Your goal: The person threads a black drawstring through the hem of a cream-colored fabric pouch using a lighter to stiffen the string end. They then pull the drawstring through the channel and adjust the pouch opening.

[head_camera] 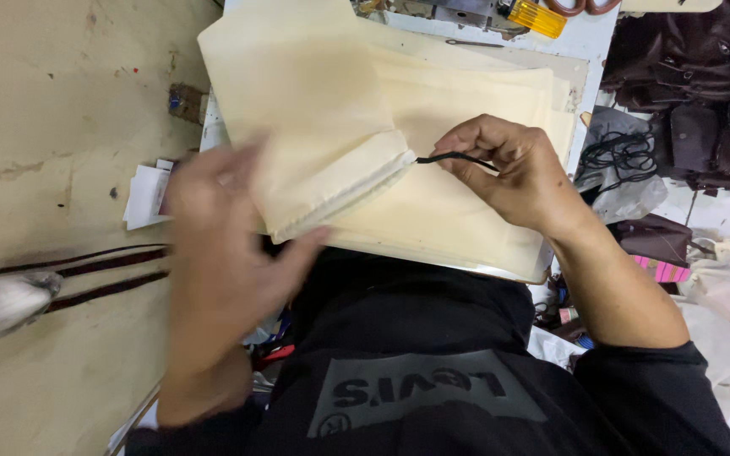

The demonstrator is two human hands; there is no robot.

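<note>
A worn beige table (52, 118) is seen on the left, with scratches and dark straps (103, 274) laid across it. On the right, a crowded floor area is shown, where dark brown bags (703, 93) are piled and black cords (623, 156) lie on grey plastic. A stack of cream fabric sheets (466, 211) is placed in the middle, in front of the person in a black shirt (433, 371). At the top edge, part of a sewing machine with a yellow piece (536, 17) is visible.

The left hand (221, 270) is blurred; it is held over the near edge of a cream pouch (314, 127), with the thumb pressed under its hem, so the pouch is gripped. The right hand (509, 173) is raised over the stack, with the fingers pinched closed on a thin black cord (454, 158).

The cord comes out from the corner of the pouch hem and is stretched to the right fingers. The pouch lies on top of the stack, between both hands.
</note>
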